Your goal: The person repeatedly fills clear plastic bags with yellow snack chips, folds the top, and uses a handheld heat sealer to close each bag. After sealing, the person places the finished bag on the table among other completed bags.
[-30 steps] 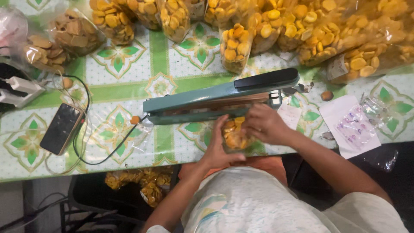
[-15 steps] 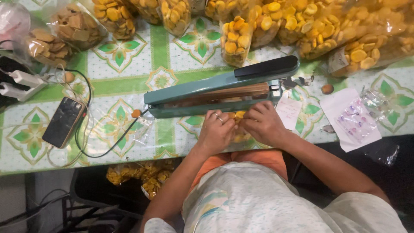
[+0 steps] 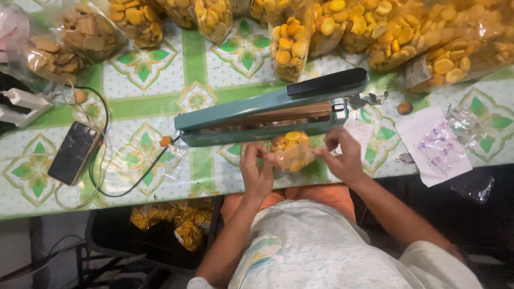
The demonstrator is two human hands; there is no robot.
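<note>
A clear plastic bag of round yellow snacks (image 3: pixel 291 151) lies on the green-and-white patterned tablecloth (image 3: pixel 150 88), just in front of a teal heat sealer (image 3: pixel 267 115) with a black handle, whose arm is raised. My left hand (image 3: pixel 256 170) pinches the bag's left side. My right hand (image 3: pixel 342 157) pinches its right side. The bag's open top points toward the sealer's bar.
Several filled bags of yellow snacks (image 3: pixel 289 48) line the table's far edge; bags of brown biscuits (image 3: pixel 88 32) sit at far left. A black phone (image 3: pixel 74 152) with a cable lies left. White label sheets (image 3: pixel 435 143) lie right. More snack bags (image 3: pixel 176 219) rest below the table.
The bag has come up from below the table edge onto the tablecloth in front of the sealer, and my hands have spread apart to its two sides.
</note>
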